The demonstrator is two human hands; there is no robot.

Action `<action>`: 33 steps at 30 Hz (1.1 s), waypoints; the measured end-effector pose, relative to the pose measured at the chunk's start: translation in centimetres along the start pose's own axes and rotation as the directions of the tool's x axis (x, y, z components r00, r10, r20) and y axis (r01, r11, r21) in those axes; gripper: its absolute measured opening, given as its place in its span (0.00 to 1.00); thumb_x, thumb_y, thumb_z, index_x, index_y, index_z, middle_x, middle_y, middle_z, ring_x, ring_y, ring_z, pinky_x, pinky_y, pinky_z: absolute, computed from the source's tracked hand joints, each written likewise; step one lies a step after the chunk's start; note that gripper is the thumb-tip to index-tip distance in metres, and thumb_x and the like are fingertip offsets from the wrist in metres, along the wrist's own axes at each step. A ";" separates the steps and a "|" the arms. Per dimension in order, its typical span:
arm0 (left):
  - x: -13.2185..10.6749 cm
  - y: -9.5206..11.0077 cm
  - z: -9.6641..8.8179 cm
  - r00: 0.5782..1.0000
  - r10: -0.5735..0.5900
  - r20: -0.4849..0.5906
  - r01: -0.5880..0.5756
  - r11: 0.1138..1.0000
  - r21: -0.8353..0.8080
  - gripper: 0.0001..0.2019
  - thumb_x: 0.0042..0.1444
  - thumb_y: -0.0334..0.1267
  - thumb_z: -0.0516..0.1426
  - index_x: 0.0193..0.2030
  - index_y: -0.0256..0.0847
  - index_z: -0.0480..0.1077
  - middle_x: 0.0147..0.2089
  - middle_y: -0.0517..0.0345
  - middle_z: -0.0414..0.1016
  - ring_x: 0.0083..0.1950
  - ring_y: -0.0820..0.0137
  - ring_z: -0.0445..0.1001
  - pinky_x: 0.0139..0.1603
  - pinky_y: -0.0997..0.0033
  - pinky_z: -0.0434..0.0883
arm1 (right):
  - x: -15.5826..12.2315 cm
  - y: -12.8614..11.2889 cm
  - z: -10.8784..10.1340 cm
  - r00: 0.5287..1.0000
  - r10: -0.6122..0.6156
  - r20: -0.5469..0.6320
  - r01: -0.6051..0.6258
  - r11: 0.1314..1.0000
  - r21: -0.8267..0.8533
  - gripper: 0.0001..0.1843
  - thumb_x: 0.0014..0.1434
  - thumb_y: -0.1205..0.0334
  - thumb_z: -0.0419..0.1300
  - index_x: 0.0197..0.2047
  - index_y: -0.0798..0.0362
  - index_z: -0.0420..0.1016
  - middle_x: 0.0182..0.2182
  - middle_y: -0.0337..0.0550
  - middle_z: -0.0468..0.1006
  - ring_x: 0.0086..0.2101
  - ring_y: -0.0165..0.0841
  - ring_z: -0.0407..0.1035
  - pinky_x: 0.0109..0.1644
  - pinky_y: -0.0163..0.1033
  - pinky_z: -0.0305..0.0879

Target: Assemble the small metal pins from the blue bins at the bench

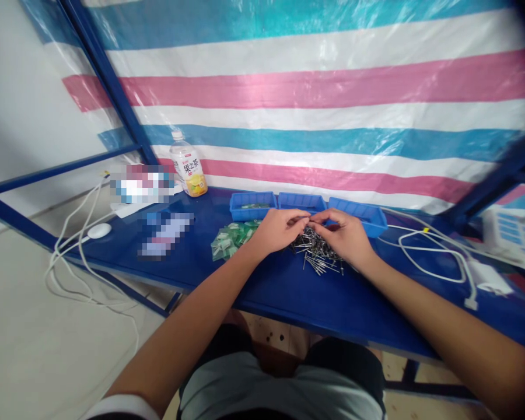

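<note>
Over a pile of thin silvery metal pins with thicker ends, which look like blind rivets, my two hands meet fingertip to fingertip. My left hand has its thumb and fingers pinched together. The fingers of my right hand are also pinched, against the left fingertips. Whatever sits between them is too small to make out. Small green-tinted clear plastic bags lie heaped left of the pins. Behind the hands stand a left blue bin with a few pieces inside, a middle blue bin and a right blue bin.
A drink bottle stands at the back left of the blue table. White cables hang over the left end. More cable and a white adapter lie on the right. A striped sheet hangs behind.
</note>
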State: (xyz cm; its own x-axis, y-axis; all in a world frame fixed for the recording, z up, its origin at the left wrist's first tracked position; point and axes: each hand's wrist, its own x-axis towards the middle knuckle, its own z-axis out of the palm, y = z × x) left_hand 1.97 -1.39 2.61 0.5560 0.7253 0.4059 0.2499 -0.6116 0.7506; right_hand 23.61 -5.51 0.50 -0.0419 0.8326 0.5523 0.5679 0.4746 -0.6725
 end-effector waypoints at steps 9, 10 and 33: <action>0.4 -0.7 -0.2 0.999 0.025 -0.040 -0.025 1.000 0.012 0.09 0.65 0.36 0.63 0.49 0.44 0.83 0.47 0.55 0.88 0.48 0.64 0.87 0.52 0.63 0.83 | 0.0 -0.5 0.1 0.995 0.028 0.100 -0.037 0.995 0.092 0.14 0.65 0.46 0.68 0.46 0.46 0.86 0.44 0.47 0.87 0.37 0.41 0.81 0.41 0.49 0.79; 0.4 -0.9 -0.2 0.998 0.018 -0.055 -0.018 1.000 -0.011 0.08 0.64 0.34 0.63 0.47 0.43 0.83 0.46 0.55 0.88 0.47 0.64 0.87 0.52 0.63 0.83 | 0.0 -0.5 0.2 0.993 0.061 0.104 -0.073 0.991 0.116 0.15 0.65 0.45 0.68 0.46 0.46 0.86 0.42 0.47 0.87 0.34 0.40 0.80 0.39 0.49 0.79; 0.4 -0.1 -0.2 0.989 0.079 -0.125 -0.074 0.996 0.043 0.06 0.60 0.31 0.63 0.44 0.44 0.78 0.43 0.56 0.86 0.44 0.66 0.85 0.50 0.62 0.83 | 0.0 -0.1 0.2 0.997 0.050 0.060 -0.053 0.997 0.058 0.15 0.66 0.45 0.67 0.45 0.48 0.85 0.42 0.47 0.87 0.41 0.44 0.81 0.44 0.50 0.79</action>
State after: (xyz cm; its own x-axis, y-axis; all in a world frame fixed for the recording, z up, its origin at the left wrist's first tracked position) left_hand 2.00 -0.96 2.83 0.4701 0.7088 0.5260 0.2418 -0.6766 0.6955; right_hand 23.37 -5.51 0.44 -0.0629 0.8709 0.4874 0.5207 0.4453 -0.7284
